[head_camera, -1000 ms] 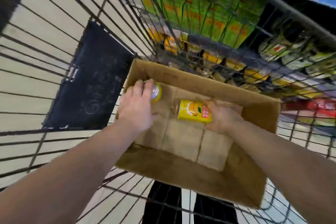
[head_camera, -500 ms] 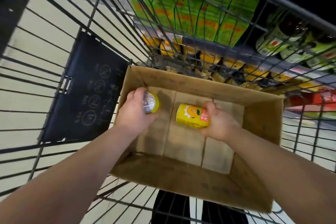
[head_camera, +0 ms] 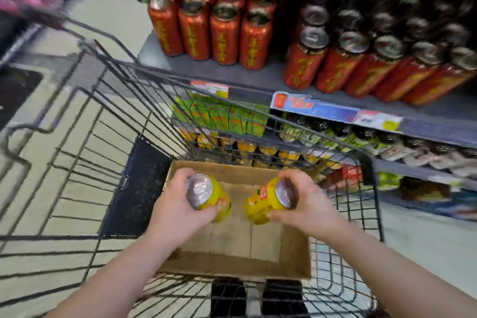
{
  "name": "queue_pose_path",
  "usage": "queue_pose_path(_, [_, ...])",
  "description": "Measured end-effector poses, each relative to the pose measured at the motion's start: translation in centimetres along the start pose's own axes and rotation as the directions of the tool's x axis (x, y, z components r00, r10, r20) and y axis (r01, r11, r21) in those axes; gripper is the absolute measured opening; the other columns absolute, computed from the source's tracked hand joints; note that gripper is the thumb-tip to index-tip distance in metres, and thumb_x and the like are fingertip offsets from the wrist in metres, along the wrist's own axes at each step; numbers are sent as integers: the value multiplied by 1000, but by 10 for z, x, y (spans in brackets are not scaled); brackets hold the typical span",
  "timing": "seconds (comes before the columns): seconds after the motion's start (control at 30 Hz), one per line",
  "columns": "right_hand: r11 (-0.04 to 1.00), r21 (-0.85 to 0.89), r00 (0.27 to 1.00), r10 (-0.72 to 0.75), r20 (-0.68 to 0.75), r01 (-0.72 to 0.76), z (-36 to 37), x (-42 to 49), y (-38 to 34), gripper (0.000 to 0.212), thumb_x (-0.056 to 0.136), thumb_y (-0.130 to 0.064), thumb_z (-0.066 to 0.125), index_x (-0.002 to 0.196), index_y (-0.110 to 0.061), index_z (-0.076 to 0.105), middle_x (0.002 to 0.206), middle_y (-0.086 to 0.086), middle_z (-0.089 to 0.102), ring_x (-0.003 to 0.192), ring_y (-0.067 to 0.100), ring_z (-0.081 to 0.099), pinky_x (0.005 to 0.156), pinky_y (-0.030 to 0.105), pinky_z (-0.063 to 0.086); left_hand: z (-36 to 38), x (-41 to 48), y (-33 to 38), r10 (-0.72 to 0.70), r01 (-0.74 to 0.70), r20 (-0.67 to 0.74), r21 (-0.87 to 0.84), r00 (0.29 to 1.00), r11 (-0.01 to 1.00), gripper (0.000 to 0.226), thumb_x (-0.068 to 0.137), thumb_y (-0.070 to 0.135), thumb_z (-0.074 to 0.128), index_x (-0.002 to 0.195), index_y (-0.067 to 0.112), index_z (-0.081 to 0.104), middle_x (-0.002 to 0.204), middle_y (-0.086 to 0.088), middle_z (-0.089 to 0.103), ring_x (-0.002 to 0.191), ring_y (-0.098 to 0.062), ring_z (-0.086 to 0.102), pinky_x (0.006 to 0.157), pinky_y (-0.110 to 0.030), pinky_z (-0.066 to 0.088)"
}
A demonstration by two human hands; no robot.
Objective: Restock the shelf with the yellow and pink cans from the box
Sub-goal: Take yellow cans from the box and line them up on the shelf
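Your left hand (head_camera: 178,205) is wrapped round one yellow can (head_camera: 218,201) and your right hand (head_camera: 308,201) clamps a second yellow can (head_camera: 260,202) (silver ends turned toward you). Both sit low in the centre of the frame, above the open cardboard box (head_camera: 232,170) in the wire cart (head_camera: 103,124). Red cans (head_camera: 224,33) line the shelf (head_camera: 232,73) at upper right.

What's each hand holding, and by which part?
Left hand grips one yellow can around its body; right hand grips the other yellow can around its body.

Bare forearms stretched forward, left hand (head_camera: 178,208) gripping left can (head_camera: 200,191), right hand (head_camera: 311,205) gripping right can (head_camera: 265,201)
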State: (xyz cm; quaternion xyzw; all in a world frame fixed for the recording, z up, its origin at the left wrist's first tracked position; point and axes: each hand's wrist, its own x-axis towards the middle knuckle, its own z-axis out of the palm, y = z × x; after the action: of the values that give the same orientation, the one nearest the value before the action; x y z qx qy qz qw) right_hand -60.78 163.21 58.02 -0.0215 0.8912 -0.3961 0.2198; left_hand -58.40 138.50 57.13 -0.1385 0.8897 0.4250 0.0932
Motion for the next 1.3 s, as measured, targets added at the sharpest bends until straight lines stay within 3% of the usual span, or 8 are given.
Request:
queue_pose_path(0.3, [997,4,956,-76,-282,80,-127,-103,-49,71,51,-45,75,114,-47,41,108,-32,42,100,-12,47,81,5,36,-29,-22,156,417,-416,21,-28,909,909,55,48,43,82,86,54,43,86,23,57,79,14,52,63,-8,36])
queue_pose_path(0.4, [997,10,918,-67,-390,77,-167,-144,-44,68,53,-39,76,110,-47,40,105,-34,41,95,-15,49,74,0,39,-17,-38,210,518,-515,85,-47,851,856,53,51,38,83,89,45,45,89,17,61,83,2,56,66,-24,41])
queue_pose_path(0.53, [999,-36,862,-44,-506,30,-220,-204,-17,70,56,-39,75,120,-40,45,111,-21,47,94,-7,52,79,8,39,22,-67,282,630,-628,142,-67,763,775,50,55,29,84,88,41,48,91,16,60,83,-9,57,69,-28,40])
queue_pose_path(0.6, [999,-37,834,-34,-550,17,-247,-238,2,70,54,-44,72,118,-42,46,114,-17,49,85,-15,50,68,0,35,50,-87,317,662,-657,165,-93,731,748,52,56,27,85,93,36,50,91,11,59,86,-17,57,74,-30,40])
queue_pose_path(0.77, [1000,-9,761,8,-649,-19,-315,-331,64,76,49,-48,68,122,-39,47,120,-15,52,109,-1,51,86,16,40,133,-155,394,714,-693,244,-179,656,698,52,48,42,81,89,33,51,83,13,63,74,-5,59,61,-19,43])
queue_pose_path(0.97, [996,-44,716,26,-697,-79,-391,-434,134,75,59,-42,74,128,-36,44,124,-15,48,113,2,48,89,20,39,233,-237,465,720,-648,333,-314,609,694,47,48,37,81,86,37,53,83,7,67,64,0,61,51,-15,47])
queue_pose_path(1.1, [992,-65,700,29,-713,-107,-431,-482,161,76,60,-45,72,129,-35,43,125,-16,47,114,1,47,91,22,40,272,-270,503,717,-634,372,-337,589,696,48,56,33,85,91,37,53,89,9,65,71,-3,63,52,-16,46])
queue_pose_path(1.3, [985,-100,641,13,-767,-139,-467,-518,192,76,50,-58,63,122,-49,41,117,-25,43,110,-1,46,86,21,41,301,-290,553,740,-673,369,-316,562,669,50,42,50,78,85,47,51,85,10,67,72,-4,65,55,-20,47])
